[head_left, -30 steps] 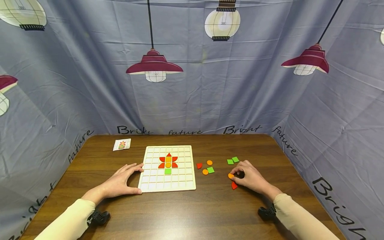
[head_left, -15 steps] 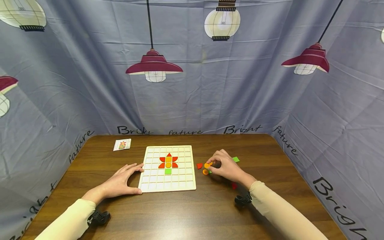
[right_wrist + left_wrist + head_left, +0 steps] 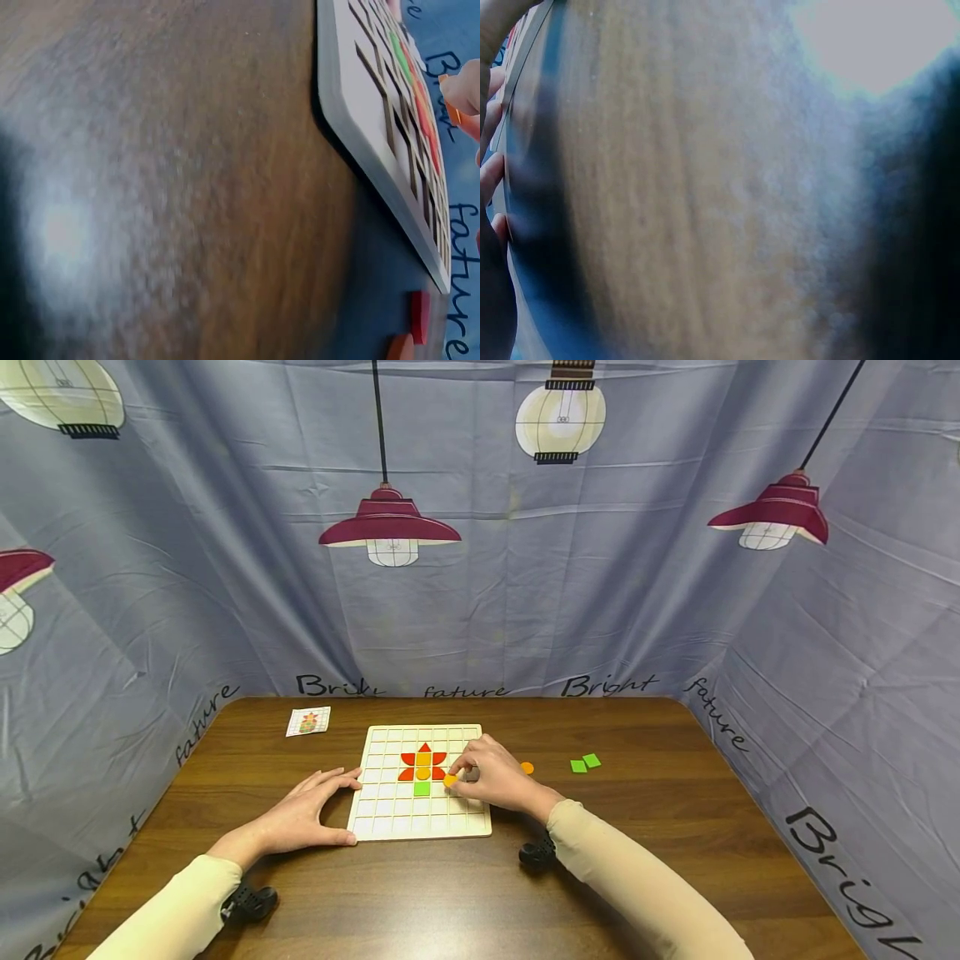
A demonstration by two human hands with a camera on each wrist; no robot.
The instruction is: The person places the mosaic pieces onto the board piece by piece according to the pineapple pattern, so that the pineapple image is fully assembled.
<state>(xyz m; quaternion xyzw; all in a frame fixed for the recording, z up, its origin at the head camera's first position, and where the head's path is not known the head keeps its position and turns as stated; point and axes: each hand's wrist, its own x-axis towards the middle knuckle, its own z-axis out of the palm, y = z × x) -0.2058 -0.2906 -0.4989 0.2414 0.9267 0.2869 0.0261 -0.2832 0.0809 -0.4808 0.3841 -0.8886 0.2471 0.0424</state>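
Observation:
My right hand (image 3: 495, 778) pinches an orange disc (image 3: 450, 781) between thumb and fingertips over the white gridded board (image 3: 378, 817), right of the pattern. The disc also shows as an orange edge (image 3: 449, 101) in the right wrist view. On the board lie red pieces around an orange square (image 3: 423, 759), an orange disc (image 3: 423, 773) and a green square (image 3: 422, 789). My left hand (image 3: 296, 820) rests at the board's left edge, thumb and fingers spread and touching it. The left wrist view is mostly blurred tabletop.
Two green squares (image 3: 585, 763) and an orange disc (image 3: 528, 768) lie right of the board. A red piece (image 3: 421, 316) and an orange piece (image 3: 400, 348) sit beside its edge in the right wrist view. A small pattern card (image 3: 308, 722) lies back left.
My right hand has moved left with the orange disc, from the right-hand loose pieces, past those beside the board, to over the board. My left hand stays at the board's edge.

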